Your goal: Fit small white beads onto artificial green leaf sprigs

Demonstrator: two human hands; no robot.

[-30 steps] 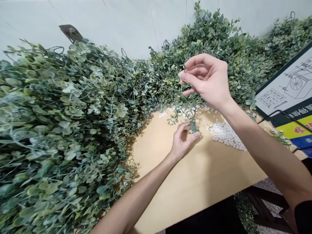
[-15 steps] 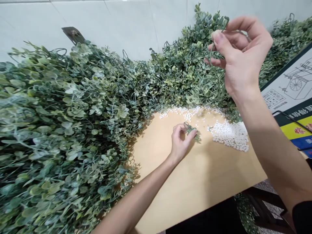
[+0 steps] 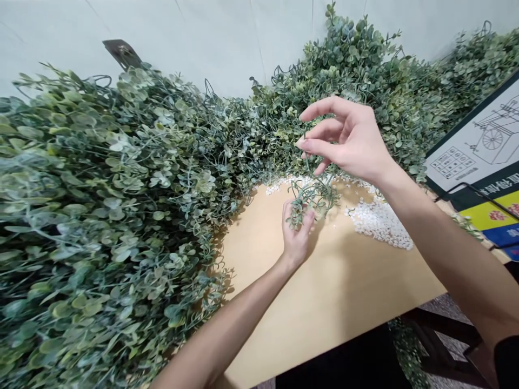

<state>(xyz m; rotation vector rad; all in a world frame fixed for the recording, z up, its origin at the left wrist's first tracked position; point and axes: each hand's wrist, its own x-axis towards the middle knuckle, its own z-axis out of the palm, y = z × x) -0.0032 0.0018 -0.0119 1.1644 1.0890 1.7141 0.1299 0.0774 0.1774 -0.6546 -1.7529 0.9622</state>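
Note:
My right hand [image 3: 351,138] hovers above the table, its thumb and a finger pinched on the thin stem of an artificial leaf sprig [image 3: 318,192]; its index finger is stretched out. The sprig hangs down from there, its small grey-green leaves reaching my left hand [image 3: 297,237]. That hand, palm up and lower over the table, has its fingers and thumb closed around the leafy end. Leaves partly cover its fingertips. Right of the left hand, a heap of small white pieces [image 3: 381,224] lies on the wooden table [image 3: 275,302].
Piled artificial foliage [image 3: 121,216] fills the left side and back of the table, against a pale tiled wall [image 3: 203,38]. More white pieces [image 3: 279,186] lie along the back. At right stands a printed box [image 3: 478,156]. A dark stool [image 3: 441,340] is below the table edge.
My right hand has come down and left from high at the upper right, bringing the sprig to my left hand. Leaves now lie in my left hand, where a small green piece was pinched before.

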